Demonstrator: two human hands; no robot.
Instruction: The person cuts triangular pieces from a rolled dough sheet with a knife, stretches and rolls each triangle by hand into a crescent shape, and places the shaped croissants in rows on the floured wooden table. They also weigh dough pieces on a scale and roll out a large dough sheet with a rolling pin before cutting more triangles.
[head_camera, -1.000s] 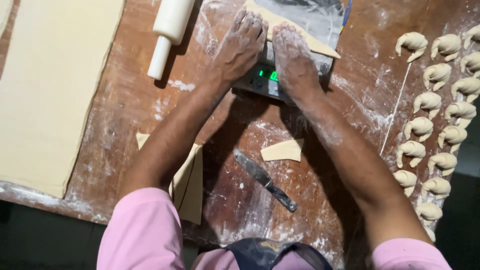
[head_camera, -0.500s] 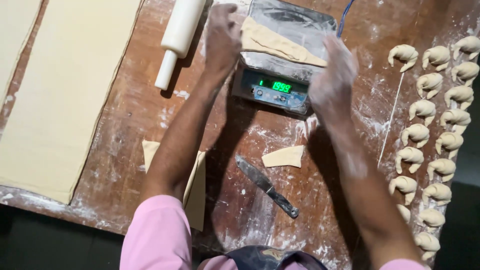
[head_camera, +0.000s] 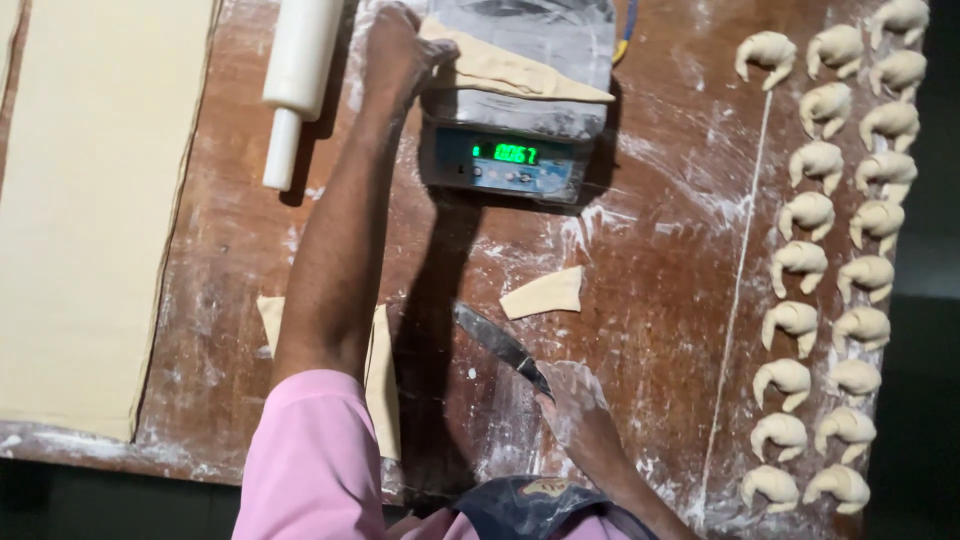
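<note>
On the floured brown wooden table (head_camera: 660, 250), my left hand (head_camera: 400, 55) pinches the pale triangular dough sheet (head_camera: 505, 70) on the grey digital scale (head_camera: 510, 150); my right hand (head_camera: 575, 405) grips the dark-handled steel knife (head_camera: 495, 340).

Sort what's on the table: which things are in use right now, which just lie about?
In use: left hand on the dough triangle on the scale; right hand at the knife.
Lying about: rolling pin, dough sheet, shaped croissants, small dough scrap.
</note>
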